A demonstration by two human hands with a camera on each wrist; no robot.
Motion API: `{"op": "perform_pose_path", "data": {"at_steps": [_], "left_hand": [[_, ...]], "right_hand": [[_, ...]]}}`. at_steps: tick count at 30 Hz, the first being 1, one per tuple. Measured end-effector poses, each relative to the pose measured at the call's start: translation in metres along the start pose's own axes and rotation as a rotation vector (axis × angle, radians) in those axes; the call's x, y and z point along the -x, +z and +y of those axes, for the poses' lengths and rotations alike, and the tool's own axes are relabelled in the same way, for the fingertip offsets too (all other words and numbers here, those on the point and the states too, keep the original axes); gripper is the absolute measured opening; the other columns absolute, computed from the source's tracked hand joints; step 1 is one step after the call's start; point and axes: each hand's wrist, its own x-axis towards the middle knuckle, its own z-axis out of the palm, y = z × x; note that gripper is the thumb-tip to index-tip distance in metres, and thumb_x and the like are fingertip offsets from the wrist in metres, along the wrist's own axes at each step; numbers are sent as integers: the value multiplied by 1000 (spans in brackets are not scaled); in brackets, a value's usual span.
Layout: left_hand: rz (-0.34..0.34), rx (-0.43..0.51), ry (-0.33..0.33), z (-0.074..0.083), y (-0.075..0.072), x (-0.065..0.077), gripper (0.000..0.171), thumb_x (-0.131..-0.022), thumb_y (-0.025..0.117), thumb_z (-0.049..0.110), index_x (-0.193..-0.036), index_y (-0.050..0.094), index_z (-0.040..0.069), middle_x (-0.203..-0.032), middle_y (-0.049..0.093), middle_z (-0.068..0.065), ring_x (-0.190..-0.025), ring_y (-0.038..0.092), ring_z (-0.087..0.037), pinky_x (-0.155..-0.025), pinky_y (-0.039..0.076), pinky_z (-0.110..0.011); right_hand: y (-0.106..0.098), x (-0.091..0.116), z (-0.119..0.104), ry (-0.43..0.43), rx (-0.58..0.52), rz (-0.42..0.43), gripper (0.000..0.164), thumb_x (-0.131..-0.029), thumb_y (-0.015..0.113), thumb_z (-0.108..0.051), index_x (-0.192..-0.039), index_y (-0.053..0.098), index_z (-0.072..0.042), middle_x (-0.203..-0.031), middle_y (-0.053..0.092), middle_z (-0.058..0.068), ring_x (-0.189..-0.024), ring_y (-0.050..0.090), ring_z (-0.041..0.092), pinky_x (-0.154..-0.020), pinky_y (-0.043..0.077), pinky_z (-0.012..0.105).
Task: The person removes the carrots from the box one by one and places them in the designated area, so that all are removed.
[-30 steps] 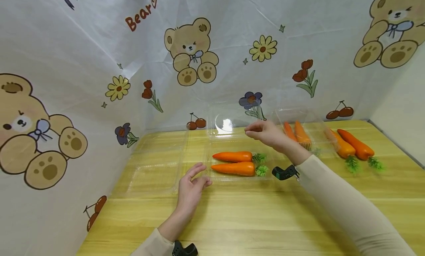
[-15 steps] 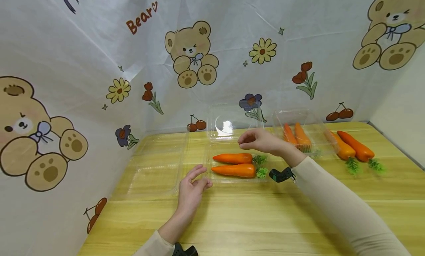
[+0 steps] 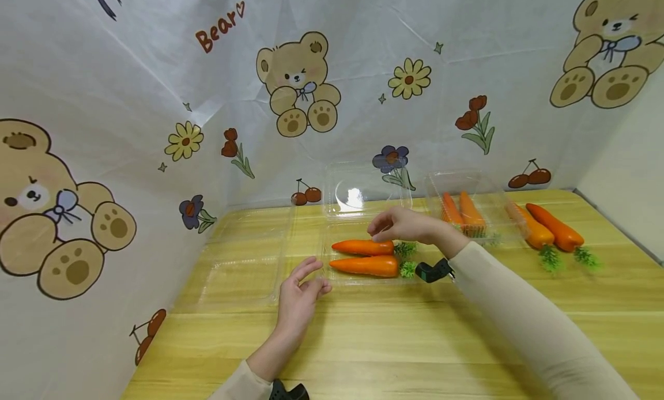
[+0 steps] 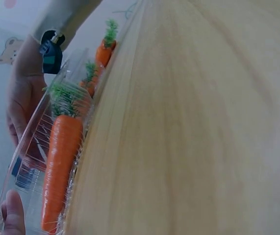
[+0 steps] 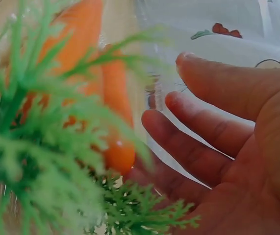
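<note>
Two orange carrots, a front one (image 3: 363, 266) and a rear one (image 3: 363, 248), lie side by side in a clear plastic container (image 3: 358, 283), green tops to the right. Its lid (image 3: 373, 189) stands raised at the back. My left hand (image 3: 298, 302) pinches the container's left rim between thumb and finger, as the left wrist view shows around the near carrot (image 4: 61, 161). Over the rear carrot hovers my right hand (image 3: 407, 224), fingers loosely bent and holding nothing. In the right wrist view, blurred carrot greens (image 5: 27, 112) stand close beside the fingers.
Another clear container (image 3: 244, 261) lies at the left. A third clear container (image 3: 456, 178) at the back right has two carrots (image 3: 472, 212) in it. Beside it on the wooden table (image 3: 415, 342) lie two loose carrots (image 3: 555, 226). A bear-print sheet (image 3: 353, 54) hangs behind.
My right hand has moved left and down from beside the raised lid to just above the rear carrot. My left hand has stayed at the container's left edge.
</note>
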Motion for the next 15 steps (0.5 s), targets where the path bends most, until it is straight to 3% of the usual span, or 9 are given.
{"op": "perform_pose_path", "data": {"at_steps": [8, 15], "left_hand": [[-7, 7, 0, 0, -1, -2, 39, -94, 60, -10, -133, 58, -14, -157, 42, -15, -84, 66, -13, -82, 64, -24], [-3, 8, 0, 0, 0, 0, 40, -94, 59, -11, -133, 58, -15, -157, 43, -15, -84, 66, -13, -82, 64, -24]], "right_hand": [[0, -6, 4, 58, 49, -40, 44, -99, 70, -20, -134, 62, 4, -135, 65, 19, -119, 62, 26, -104, 55, 43], [5, -13, 4, 80, 106, -32, 41, -95, 73, -17, -130, 65, 3, -134, 66, 18, -122, 60, 29, -106, 54, 42]]}}
